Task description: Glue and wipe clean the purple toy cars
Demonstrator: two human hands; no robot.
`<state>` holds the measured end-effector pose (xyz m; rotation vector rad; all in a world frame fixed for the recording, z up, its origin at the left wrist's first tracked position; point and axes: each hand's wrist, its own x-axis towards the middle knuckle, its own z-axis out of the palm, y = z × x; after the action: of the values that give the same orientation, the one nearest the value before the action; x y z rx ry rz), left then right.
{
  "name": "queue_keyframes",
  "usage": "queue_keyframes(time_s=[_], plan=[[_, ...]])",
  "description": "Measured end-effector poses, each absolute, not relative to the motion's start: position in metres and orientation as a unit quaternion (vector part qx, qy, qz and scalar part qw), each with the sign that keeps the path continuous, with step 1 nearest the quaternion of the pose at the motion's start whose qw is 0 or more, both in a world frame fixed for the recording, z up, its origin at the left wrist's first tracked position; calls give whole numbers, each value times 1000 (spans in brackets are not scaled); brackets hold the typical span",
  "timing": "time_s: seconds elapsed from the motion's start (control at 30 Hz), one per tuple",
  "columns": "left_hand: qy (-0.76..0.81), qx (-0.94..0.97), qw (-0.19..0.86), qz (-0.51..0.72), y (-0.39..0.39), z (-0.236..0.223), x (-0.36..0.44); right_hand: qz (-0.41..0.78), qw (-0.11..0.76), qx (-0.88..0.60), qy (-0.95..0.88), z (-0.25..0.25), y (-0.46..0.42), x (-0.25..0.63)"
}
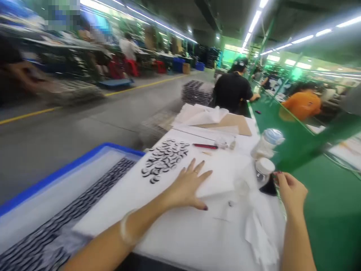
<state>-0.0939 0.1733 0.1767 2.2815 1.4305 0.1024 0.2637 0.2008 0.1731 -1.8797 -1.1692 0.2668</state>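
My left hand (187,186) lies with its fingers spread on a white sheet (208,237) that covers the work surface. Just beyond its fingertips are many small black curved pieces (166,156), laid out in rows. My right hand (291,190) is at the sheet's right edge, thumb and finger pinched together. A black cloth-like piece (269,187) meets those fingertips; its exact kind is unclear. Beside it stands a jar with a white lid (265,171). A red and black pen-like tool (205,146) rests past my left hand.
A blue-rimmed tray (84,165) with rows of dark strips sits at the left. Crumpled white tissue (261,241) lies near my right forearm. A larger bottle (267,143) and brown cardboard (231,124) are farther off. A person in black (232,88) sits ahead beside the green bench (324,218).
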Motion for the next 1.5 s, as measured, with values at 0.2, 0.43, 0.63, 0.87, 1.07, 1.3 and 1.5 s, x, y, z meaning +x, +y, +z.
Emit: queue_keyframes(time_s=[0.2, 0.43, 0.63, 0.87, 1.07, 1.3, 1.5], plan=[[444, 864, 233, 45, 180, 161, -103, 138, 375, -799, -450, 158, 199, 303], [402, 887, 207, 96, 189, 137, -117, 252, 289, -790, -478, 151, 198, 306], [396, 890, 196, 110, 189, 131, -118, 223, 315, -798, -462, 167, 186, 307], [408, 881, 228, 80, 187, 146, -113, 299, 283, -704, -579, 192, 168, 275], [408, 875, 249, 81, 188, 150, -110, 302, 209, -609, -703, 184, 174, 219], [397, 878, 250, 97, 189, 151, -109, 259, 226, -619, -706, 167, 185, 212], [397, 877, 255, 96, 188, 156, -107, 196, 222, -658, -692, 173, 181, 221]])
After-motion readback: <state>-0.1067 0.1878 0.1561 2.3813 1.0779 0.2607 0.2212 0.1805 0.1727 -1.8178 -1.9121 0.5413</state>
